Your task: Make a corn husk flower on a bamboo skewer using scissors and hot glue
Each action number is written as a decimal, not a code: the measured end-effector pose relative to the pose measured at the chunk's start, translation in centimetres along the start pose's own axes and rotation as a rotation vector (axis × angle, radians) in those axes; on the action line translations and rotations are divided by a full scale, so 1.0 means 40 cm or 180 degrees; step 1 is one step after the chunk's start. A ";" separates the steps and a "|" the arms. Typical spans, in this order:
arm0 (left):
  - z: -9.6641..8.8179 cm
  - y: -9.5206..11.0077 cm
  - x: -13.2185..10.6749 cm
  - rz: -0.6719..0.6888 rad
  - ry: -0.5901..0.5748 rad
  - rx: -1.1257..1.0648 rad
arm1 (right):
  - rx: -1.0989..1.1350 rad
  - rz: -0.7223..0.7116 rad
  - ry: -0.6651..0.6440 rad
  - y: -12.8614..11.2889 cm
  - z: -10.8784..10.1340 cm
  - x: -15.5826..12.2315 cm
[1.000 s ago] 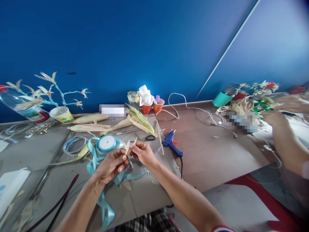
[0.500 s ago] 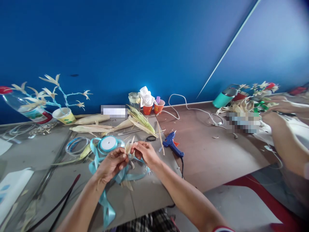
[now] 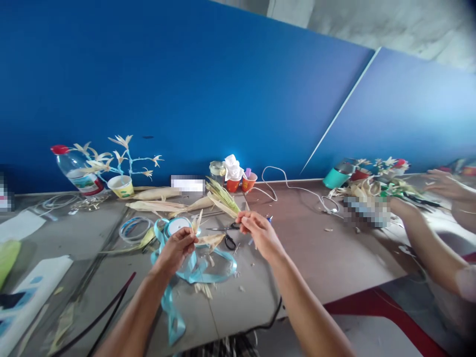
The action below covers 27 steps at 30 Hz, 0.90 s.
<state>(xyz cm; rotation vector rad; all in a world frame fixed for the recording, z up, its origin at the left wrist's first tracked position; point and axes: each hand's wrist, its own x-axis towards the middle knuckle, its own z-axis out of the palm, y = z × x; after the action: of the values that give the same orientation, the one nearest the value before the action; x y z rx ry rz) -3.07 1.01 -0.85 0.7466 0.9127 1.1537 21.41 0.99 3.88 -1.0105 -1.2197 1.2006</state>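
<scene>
My left hand (image 3: 177, 250) is closed in a pinch on a small corn husk flower (image 3: 197, 223), its pale pointed petals sticking up. My right hand (image 3: 260, 232) is apart from it to the right, thumb and fingers drawn together; what they hold, if anything, I cannot make out. Behind that hand the blue glue gun (image 3: 269, 219) is almost wholly hidden. Black-handled scissors (image 3: 230, 242) and a loose husk piece (image 3: 211, 240) lie between the hands. Light blue ribbon (image 3: 219, 274) trails across the table from its spool (image 3: 179, 225), partly behind my left hand.
Dried husks (image 3: 156, 207) and a greener husk bundle (image 3: 224, 198) lie at the back. A yellow cup (image 3: 121, 188) holds blue-stemmed husk flowers beside a tilted bottle (image 3: 84, 176). Red paper cups (image 3: 249, 183) stand by the wall. A co-worker's arms (image 3: 424, 243) are at the right.
My right hand has moved away from the husk flower, to the right and over the glue gun. The flower stays in my left hand. My view has tilted up and swung left.
</scene>
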 end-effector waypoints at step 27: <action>-0.019 -0.012 -0.002 0.0080 -0.0030 -0.0107 | -0.3830 0.0466 0.0606 0.138 -0.253 -0.067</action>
<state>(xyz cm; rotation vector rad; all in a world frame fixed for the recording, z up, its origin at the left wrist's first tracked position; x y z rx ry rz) -3.55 0.84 -1.59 0.7375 0.8763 1.1838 30.95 -0.43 -2.99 -2.0420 -1.7409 0.3407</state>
